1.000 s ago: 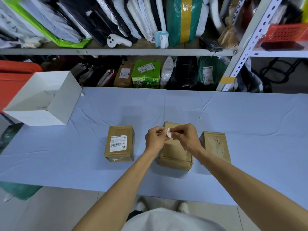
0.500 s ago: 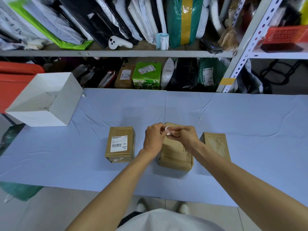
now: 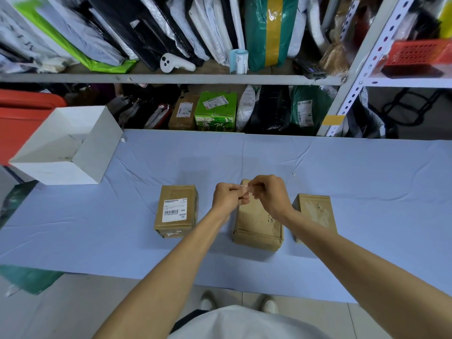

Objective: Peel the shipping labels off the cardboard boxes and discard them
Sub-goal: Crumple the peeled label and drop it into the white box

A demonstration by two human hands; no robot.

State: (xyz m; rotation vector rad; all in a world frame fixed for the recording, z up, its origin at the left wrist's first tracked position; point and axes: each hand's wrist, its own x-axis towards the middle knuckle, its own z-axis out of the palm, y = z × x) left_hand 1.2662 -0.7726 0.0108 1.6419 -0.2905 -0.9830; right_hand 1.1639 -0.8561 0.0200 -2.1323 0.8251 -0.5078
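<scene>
Head, left hand (image 3: 226, 197), right hand (image 3: 269, 195) pinching crumpled label (image 3: 245, 189)

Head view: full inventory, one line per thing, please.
cardboard boxes: 3, brown, row on tablecloth
shipping label: 1, white, atop leftmost box
peeled label: 1, white, pinched between both hands
open box: 1, white, table's far left
tablecloth: 1, light blue
shelving: 1, grey, behind table, packed with parcels
label roll: 1, pale blue, upper shelf
controller: 1, white, upper shelf
left hand, right hand: above middle box
</scene>
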